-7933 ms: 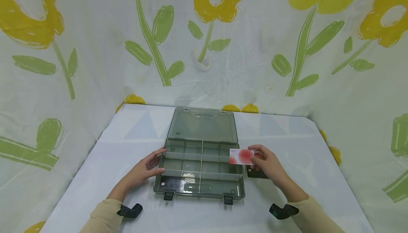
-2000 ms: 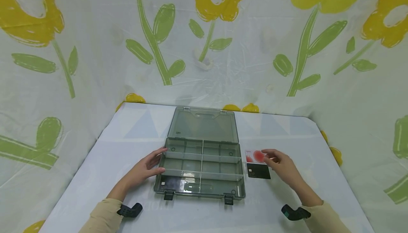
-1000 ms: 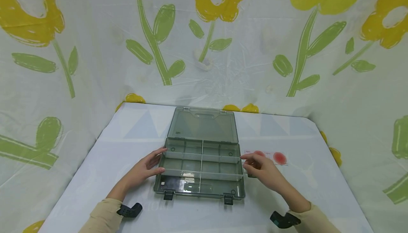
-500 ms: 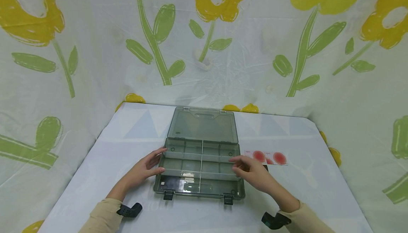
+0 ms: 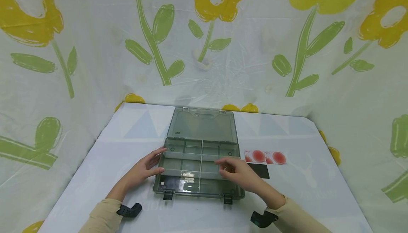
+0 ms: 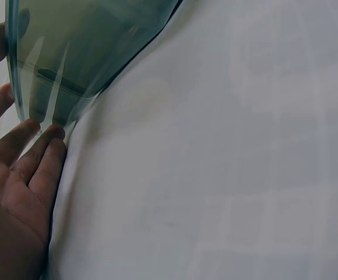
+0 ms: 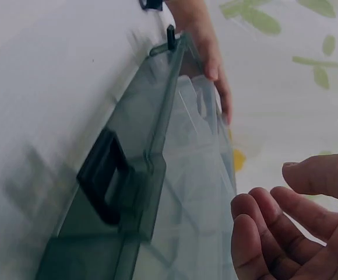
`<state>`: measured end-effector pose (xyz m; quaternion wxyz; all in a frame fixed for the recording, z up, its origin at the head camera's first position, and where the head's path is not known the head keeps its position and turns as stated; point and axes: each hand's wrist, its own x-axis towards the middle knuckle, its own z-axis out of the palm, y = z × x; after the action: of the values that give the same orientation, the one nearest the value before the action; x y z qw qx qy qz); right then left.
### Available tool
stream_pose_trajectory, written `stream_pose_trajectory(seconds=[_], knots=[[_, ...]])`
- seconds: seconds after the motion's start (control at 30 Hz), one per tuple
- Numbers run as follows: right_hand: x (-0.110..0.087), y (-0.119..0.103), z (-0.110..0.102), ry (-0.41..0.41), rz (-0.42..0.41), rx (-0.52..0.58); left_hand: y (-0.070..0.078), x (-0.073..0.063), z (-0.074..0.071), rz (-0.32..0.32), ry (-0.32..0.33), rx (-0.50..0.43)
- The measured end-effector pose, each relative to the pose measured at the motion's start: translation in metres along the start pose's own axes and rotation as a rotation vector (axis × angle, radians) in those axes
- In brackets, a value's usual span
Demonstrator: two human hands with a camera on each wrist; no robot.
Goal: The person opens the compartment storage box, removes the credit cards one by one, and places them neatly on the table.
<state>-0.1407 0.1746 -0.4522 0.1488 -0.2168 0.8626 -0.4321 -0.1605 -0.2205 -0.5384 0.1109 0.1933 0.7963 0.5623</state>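
Note:
A translucent grey-green compartment box point(image 5: 211, 189) lies open on the table, its lid point(image 5: 204, 126) folded back. My left hand point(image 5: 146, 167) touches the box's left side with fingers spread; the left wrist view shows its fingertips against the wall. Over the right middle compartments hovers my right hand point(image 5: 239, 174), fingers loosely bent and nothing between them, as the right wrist view also shows. A dark card point(image 5: 172, 183) lies in the front left compartment. Right of the box are two pink-and-red cards point(image 5: 259, 156) side by side and a black card point(image 5: 260, 171), partly hidden by my right hand.
Two dark latches point(image 5: 168, 195) stick out from the box's front edge. White dividers point(image 5: 181, 155) cross its inside. A white cloth with yellow flowers point(image 5: 220, 45) hangs behind and beside the white table point(image 5: 134, 134).
Earlier my right hand held a pink-and-red card over the box; now two lie on the table. Since then the empty right hand has moved left over the compartments. My left hand stayed put.

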Motion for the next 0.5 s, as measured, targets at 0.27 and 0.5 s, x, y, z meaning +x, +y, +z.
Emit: stream_pose_trajectory(seconds=[0.27,0.5], knots=[[0.01,-0.006,0.016,-0.049,-0.038,-0.002,0.001,0.0,0.0,0.008,-0.002,-0.004],[0.017,-0.011,0.027,-0.097,-0.044,0.006,0.0,0.0,0.0,0.02,0.0,-0.012]])
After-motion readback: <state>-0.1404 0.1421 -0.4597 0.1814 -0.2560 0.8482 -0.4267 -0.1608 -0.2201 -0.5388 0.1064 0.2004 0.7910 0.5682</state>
